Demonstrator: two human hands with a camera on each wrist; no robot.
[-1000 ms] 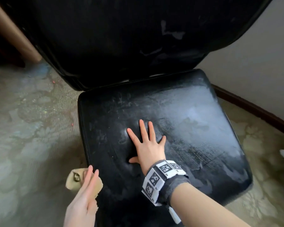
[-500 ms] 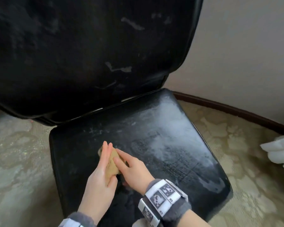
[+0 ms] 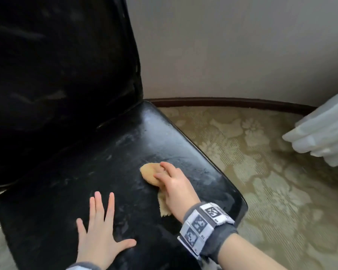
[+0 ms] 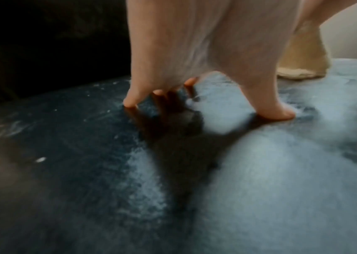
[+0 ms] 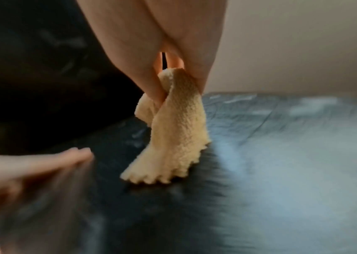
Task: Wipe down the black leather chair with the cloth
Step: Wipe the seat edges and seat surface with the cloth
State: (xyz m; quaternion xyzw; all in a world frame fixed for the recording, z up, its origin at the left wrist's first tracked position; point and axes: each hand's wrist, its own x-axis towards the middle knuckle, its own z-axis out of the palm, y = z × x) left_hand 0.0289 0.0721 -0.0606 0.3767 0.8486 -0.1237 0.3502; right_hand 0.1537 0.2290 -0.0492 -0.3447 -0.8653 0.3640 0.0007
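The black leather chair has a dusty seat [image 3: 125,149] and a tall backrest [image 3: 57,75]. My right hand [image 3: 171,182] presses a tan knitted cloth [image 3: 148,173] onto the right half of the seat. In the right wrist view the cloth [image 5: 177,137] is pinched between thumb and fingers of my right hand [image 5: 151,51], and its scalloped hem drags on the leather. My left hand [image 3: 100,228] lies flat near the seat's front, fingers spread, holding nothing. The left wrist view shows its fingertips [image 4: 130,103] resting on the seat, with the cloth [image 4: 301,56] beyond.
A plain wall [image 3: 242,45] with a dark baseboard [image 3: 222,100] runs behind the chair. Patterned carpet [image 3: 271,182] surrounds it. White folded fabric [image 3: 320,139] hangs in at the right edge, clear of the seat.
The cloth passed from my left hand to my right. My right hand carried it rightwards across the seat, and my left hand came down flat on the leather. The head view swung right.
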